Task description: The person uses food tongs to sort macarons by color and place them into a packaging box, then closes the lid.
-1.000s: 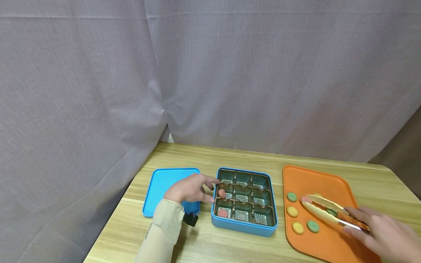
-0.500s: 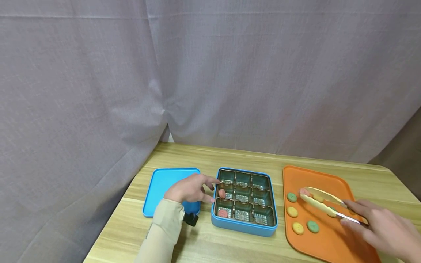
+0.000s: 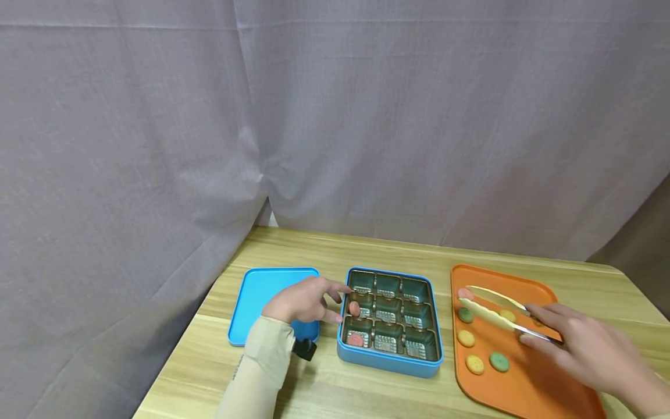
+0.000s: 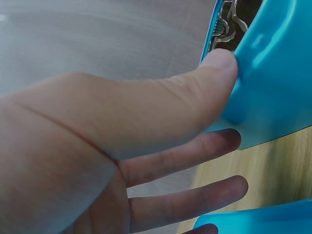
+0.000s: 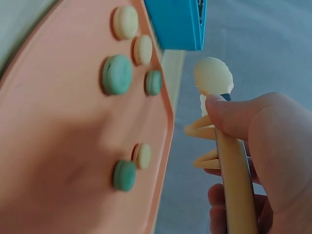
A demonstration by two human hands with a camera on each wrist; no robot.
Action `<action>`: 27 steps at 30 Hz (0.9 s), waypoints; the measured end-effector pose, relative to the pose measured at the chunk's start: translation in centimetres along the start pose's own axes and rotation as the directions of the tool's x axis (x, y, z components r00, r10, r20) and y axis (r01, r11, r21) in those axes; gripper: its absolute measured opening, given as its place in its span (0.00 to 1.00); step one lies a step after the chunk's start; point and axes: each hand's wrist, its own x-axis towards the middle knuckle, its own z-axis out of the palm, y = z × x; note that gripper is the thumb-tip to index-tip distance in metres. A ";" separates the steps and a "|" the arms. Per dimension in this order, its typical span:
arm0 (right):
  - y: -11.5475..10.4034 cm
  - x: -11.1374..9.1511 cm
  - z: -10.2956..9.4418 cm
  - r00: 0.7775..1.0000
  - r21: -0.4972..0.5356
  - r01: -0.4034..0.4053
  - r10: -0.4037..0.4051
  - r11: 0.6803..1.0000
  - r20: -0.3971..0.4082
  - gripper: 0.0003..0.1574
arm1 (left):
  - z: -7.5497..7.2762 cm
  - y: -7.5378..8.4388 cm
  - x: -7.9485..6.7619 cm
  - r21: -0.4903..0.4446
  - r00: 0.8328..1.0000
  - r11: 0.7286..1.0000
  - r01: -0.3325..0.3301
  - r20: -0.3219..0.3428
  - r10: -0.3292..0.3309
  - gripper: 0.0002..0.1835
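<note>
My right hand [image 3: 581,346] grips a pair of tongs [image 3: 487,314], with a pink macaron [image 3: 464,293] between their tips above the orange tray [image 3: 523,396]. In the right wrist view the tongs' handle [image 5: 238,190] lies under my thumb; the pink macaron is not visible there. My left hand [image 3: 303,299] touches the left rim of a blue box [image 3: 389,362], fingers spread. The left wrist view shows the thumb [image 4: 195,97] against the box's edge. Two pink macarons are inside: one on edge in the middle-left compartment [image 3: 354,308], one in the front-left compartment [image 3: 355,340].
Several green and yellow macarons lie on the tray, including a green one [image 3: 499,362] and a yellow one [image 3: 475,365]. A blue lid [image 3: 262,291] lies left of the box, partly under my left hand. A grey curtain [image 3: 335,116] hangs behind the wooden table [image 3: 324,390].
My right hand has lifted the tongs and carried the pink macaron leftward and toward the back, to the tray's left edge. My left hand has stayed at the box.
</note>
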 end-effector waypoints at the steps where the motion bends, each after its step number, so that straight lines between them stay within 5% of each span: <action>1: -0.2 0.3 0.0 1.000 0.006 0.009 -0.009 1.000 -0.003 0.41 | 0.0 0.1 0.0 0.000 1.000 1.000 0.005 0.000 -0.005 0.34; 20: -5.0 5.1 0.9 0.985 0.043 0.164 -0.161 0.986 -0.054 0.38 | 0.0 0.3 -0.1 -0.002 1.000 1.000 0.022 0.003 -0.022 0.35; 27: -6.8 6.5 1.5 0.988 0.048 0.152 -0.152 0.987 0.003 0.38 | 0.1 0.4 -0.1 0.000 1.000 1.000 0.026 0.006 -0.026 0.35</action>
